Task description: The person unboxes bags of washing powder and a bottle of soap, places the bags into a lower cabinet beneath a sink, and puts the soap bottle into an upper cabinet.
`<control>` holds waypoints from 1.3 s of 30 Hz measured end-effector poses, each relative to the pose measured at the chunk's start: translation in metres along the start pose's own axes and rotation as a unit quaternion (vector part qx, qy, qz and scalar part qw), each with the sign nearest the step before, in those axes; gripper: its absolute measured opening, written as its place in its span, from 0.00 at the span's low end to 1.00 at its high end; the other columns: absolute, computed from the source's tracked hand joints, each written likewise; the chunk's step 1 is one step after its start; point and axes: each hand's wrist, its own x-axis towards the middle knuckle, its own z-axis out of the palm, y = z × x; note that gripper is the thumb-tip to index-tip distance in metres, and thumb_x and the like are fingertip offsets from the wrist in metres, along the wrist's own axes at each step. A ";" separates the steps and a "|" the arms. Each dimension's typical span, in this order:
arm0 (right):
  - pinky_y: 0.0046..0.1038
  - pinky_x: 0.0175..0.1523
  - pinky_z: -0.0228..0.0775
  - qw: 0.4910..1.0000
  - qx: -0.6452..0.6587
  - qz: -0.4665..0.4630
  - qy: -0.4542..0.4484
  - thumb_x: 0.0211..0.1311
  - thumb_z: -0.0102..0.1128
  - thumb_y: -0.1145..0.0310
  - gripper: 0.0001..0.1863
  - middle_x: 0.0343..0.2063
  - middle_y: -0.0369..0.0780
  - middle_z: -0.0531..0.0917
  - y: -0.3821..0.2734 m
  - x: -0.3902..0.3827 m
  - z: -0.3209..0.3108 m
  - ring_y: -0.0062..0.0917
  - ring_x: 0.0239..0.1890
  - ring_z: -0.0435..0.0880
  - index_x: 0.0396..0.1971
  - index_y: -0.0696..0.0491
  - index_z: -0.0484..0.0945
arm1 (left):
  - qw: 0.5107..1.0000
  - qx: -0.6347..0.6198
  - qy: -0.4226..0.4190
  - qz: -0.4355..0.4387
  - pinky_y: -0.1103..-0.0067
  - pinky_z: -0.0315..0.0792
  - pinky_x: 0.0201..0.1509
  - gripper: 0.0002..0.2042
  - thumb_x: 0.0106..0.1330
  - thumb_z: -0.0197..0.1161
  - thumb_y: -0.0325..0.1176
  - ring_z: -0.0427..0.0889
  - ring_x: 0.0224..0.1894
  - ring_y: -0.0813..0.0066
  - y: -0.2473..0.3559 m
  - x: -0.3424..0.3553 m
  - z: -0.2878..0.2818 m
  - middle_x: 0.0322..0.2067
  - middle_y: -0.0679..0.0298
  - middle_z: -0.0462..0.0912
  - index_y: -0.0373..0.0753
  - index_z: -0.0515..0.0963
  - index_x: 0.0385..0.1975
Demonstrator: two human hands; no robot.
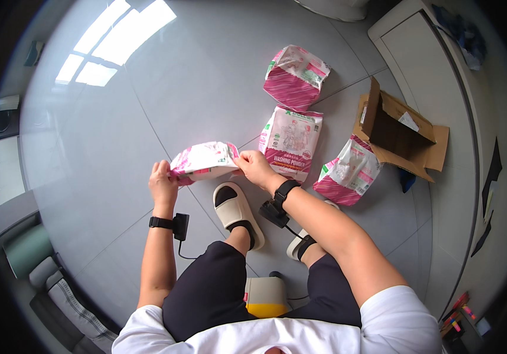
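My left hand [162,180] and my right hand [254,167] grip opposite ends of a white and pink bag [203,156], held sideways above the floor, with fingers closed on it. Beyond my right hand a similar washing powder bag [290,141] lies on the grey tiles. Another crumpled one [296,76] sits farther back, and a third [351,172] lies to the right. My feet in cream slides [237,215] are below the held bag. Each wrist wears a black strapped device with a cable.
An open cardboard box [407,133] lies by a pale cabinet [427,71] on the right. Grey floor tiles [100,147] stretch left toward white drawers [2,168] and a green rolled object [23,248]. A grey and yellow object [265,295] is between my legs.
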 end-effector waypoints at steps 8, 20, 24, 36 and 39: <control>0.41 0.42 0.72 0.938 -0.342 -0.064 -0.007 0.53 0.57 0.69 0.08 0.28 0.52 0.81 0.000 0.015 -0.004 0.45 0.35 0.81 0.26 0.58 0.81 | 0.997 0.001 -0.040 0.072 0.62 0.71 0.31 0.05 0.58 0.57 0.25 0.75 0.31 0.50 -0.050 -0.034 0.037 0.32 0.55 0.71 0.38 0.70 0.32; 0.39 0.45 0.72 0.912 -0.395 -0.109 -0.007 0.54 0.56 0.67 0.13 0.36 0.48 0.81 -0.027 0.078 0.032 0.42 0.39 0.80 0.41 0.54 0.76 | 0.938 -0.203 -0.082 -0.270 0.79 0.73 0.32 0.16 0.62 0.58 0.43 0.80 0.25 0.71 -0.143 0.053 0.089 0.23 0.58 0.80 0.34 0.76 0.33; 0.40 0.51 0.71 0.861 -0.494 -0.117 -0.029 0.54 0.58 0.67 0.18 0.45 0.45 0.77 -0.012 0.104 0.047 0.43 0.46 0.79 0.47 0.45 0.73 | 0.899 -0.160 -0.192 -0.359 0.78 0.73 0.31 0.20 0.64 0.54 0.48 0.80 0.25 0.71 -0.103 0.084 0.102 0.23 0.58 0.79 0.32 0.76 0.33; 0.36 0.45 0.74 0.854 -0.483 -0.084 -0.171 0.45 0.58 0.74 0.08 0.32 0.49 0.82 -0.007 0.116 0.039 0.41 0.39 0.81 0.29 0.53 0.81 | 0.954 -0.102 -0.283 0.009 0.68 0.71 0.45 0.09 0.58 0.51 0.29 0.76 0.40 0.56 -0.109 0.069 0.075 0.35 0.55 0.76 0.40 0.78 0.35; 0.37 0.41 0.75 0.866 -0.458 -0.092 -0.179 0.44 0.57 0.74 0.07 0.28 0.47 0.83 -0.023 0.094 0.038 0.42 0.35 0.82 0.26 0.52 0.82 | 0.945 -0.017 -0.321 0.064 0.66 0.73 0.42 0.09 0.56 0.51 0.29 0.78 0.38 0.57 -0.100 0.066 0.052 0.31 0.58 0.76 0.42 0.79 0.33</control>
